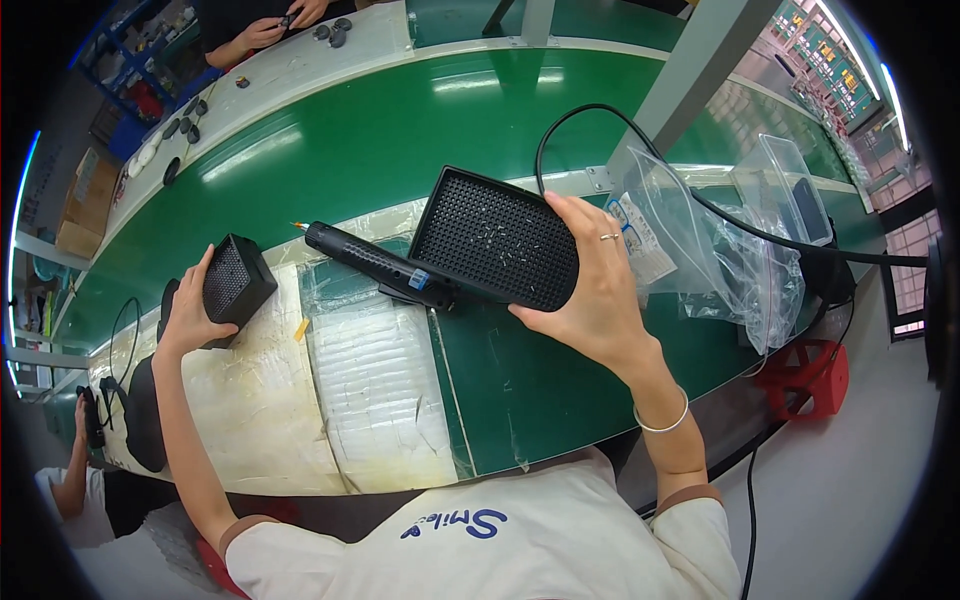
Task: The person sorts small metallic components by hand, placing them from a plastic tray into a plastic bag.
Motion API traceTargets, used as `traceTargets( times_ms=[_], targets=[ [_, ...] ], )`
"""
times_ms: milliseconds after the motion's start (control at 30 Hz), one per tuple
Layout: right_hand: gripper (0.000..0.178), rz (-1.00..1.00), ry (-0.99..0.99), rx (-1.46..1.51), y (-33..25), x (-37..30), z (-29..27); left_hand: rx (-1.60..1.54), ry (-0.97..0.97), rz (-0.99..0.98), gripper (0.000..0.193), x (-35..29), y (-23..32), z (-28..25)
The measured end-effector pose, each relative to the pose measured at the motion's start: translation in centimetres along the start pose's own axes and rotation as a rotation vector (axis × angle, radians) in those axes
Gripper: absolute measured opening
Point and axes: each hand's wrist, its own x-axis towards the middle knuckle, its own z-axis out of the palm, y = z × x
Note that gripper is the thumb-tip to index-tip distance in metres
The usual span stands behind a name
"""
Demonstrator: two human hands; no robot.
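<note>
My left hand is closed around a small black box with a grid-like perforated face, thumb and fingers on opposite sides. In my right hand is a larger black tray, tilted, with a perforated inner face. Small pale pieces, too tiny to name, are scattered over that face. Between the two hands lies a black electric screwdriver, its bit pointing to the left. Its rear end sits close to the tray's lower left side; whether they touch, I cannot tell.
Clear plastic bags and a clear plastic box lie at right, crossed by a black cable. A grey post rises behind. Black rounded parts and a co-worker's hands are across the bench.
</note>
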Motion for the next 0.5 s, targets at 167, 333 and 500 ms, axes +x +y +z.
traceTargets(
  times_ms=[167, 333, 500],
  targets=[
    [0.095, -0.013, 0.000, 0.009, -0.4, -0.9, -1.4, 0.010, -0.001, -0.040, 0.118, -0.7, -0.6, 0.0],
    [0.094, -0.007, 0.001, 0.015, -0.6, -2.1, -2.7, -0.030, 0.002, -0.032, 0.118, -0.1, -0.3, 0.0],
    [0.090, 0.067, -0.026, 0.035, -0.8, -4.3, -6.0, 0.087, 0.014, 0.023, 0.118, 1.2, 1.2, -0.2]
  ],
)
